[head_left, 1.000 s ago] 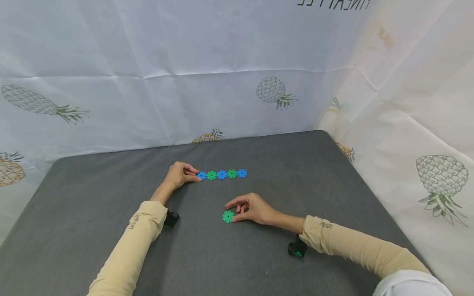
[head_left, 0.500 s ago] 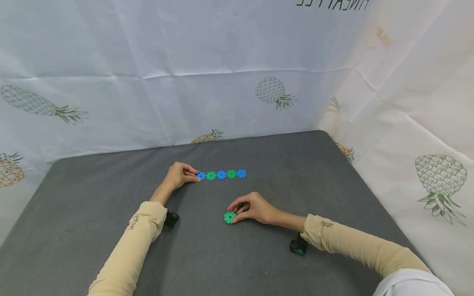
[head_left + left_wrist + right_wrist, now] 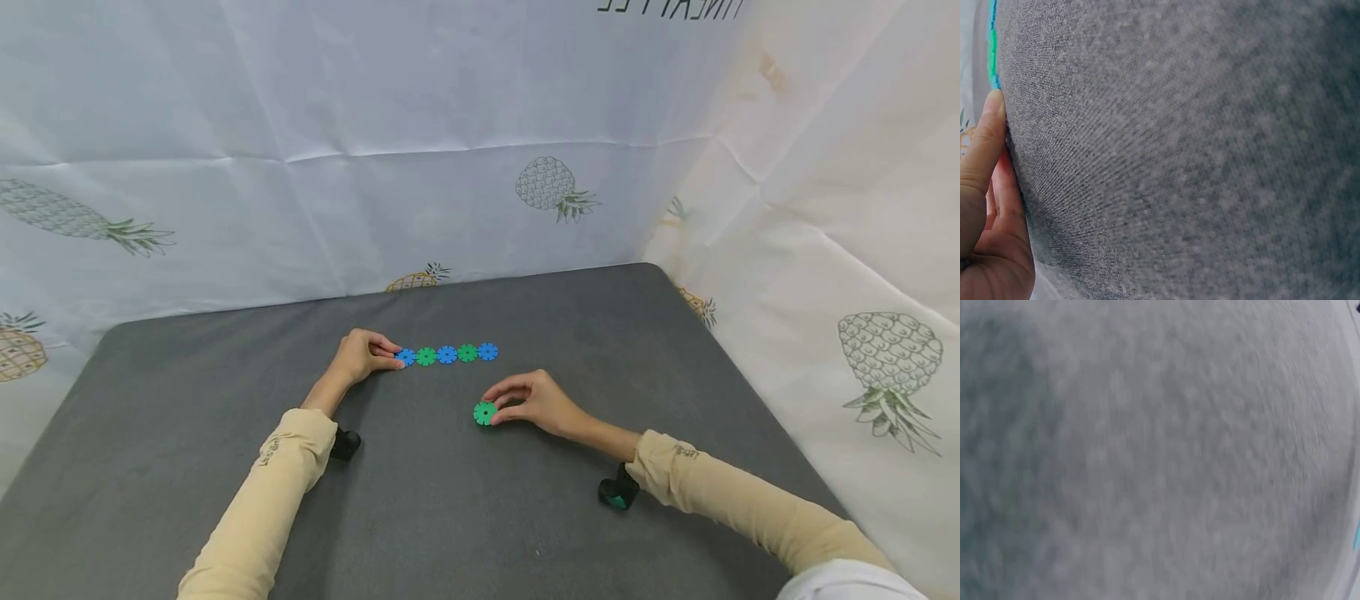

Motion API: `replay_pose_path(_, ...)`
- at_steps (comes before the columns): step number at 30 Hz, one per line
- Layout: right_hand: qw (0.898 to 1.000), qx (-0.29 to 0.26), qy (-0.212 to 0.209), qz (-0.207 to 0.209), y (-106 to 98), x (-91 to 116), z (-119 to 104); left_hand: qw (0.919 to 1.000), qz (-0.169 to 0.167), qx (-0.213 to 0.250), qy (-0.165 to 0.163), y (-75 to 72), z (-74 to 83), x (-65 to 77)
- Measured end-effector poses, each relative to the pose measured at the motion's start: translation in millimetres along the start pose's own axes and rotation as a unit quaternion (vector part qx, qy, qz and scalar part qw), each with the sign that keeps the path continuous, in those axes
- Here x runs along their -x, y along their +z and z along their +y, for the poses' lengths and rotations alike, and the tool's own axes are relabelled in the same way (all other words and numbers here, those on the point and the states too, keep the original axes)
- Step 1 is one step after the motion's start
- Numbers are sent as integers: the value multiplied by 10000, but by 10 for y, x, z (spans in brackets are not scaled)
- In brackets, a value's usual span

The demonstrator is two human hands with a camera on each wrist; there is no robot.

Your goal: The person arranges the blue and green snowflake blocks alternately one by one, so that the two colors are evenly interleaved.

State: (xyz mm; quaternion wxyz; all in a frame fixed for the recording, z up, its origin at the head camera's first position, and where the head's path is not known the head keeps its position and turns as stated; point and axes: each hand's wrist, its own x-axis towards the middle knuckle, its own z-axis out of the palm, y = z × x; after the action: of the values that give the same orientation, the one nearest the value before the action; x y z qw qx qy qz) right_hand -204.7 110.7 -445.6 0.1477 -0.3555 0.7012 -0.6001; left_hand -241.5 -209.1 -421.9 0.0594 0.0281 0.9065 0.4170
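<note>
Blue and green notched discs lie in a straight row on the grey table, colours alternating. The left hand (image 3: 359, 357) pinches the blue disc (image 3: 406, 357) at the row's left end between thumb and fingers. Beside it come a green disc (image 3: 426, 357), a blue disc (image 3: 447, 355), another green disc (image 3: 467, 353) and a blue end disc (image 3: 488, 352). Nearer the person, the right hand (image 3: 542, 405) pinches a separate green disc (image 3: 485, 413), apart from the row. The left wrist view shows the left thumb and fingers at the row's edge; the right wrist view shows mostly blurred cloth.
Grey cloth covers the table (image 3: 420, 517). A white curtain (image 3: 300, 83) printed with pineapples hangs behind and along the right side. Each wrist carries a small black device, one under the left sleeve (image 3: 346, 445), one under the right (image 3: 619, 488).
The right hand first drew slightly right, then moved farther right and away from the person, carrying the green disc closer to the row. The left hand and the row stayed in place.
</note>
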Motion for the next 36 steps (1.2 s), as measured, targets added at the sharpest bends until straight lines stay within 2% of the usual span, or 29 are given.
replay_pose_path(4, 9995, 131, -225, 178, -100, 8, 10, 10000, -22, -15, 48, -6, 3, 3)
replay_pose_path(9, 9989, -59, 63, 463, -190, 12, -11, 10000, -14, -7, 34, -8, 7, 14)
replay_pose_path(17, 9965, 53, 303, 779, -306, 35, -5, 10000, -31, 12, 45, -1, 1, 9)
replay_pose_path(26, 9942, 172, 397, 981, -414, 78, 9, 10000, -22, -17, 14, 13, -1, 3)
replay_pose_path(36, 9922, -23, 494, 1144, -525, 119, 80, 10000, -34, -25, 55, 27, 3, 32)
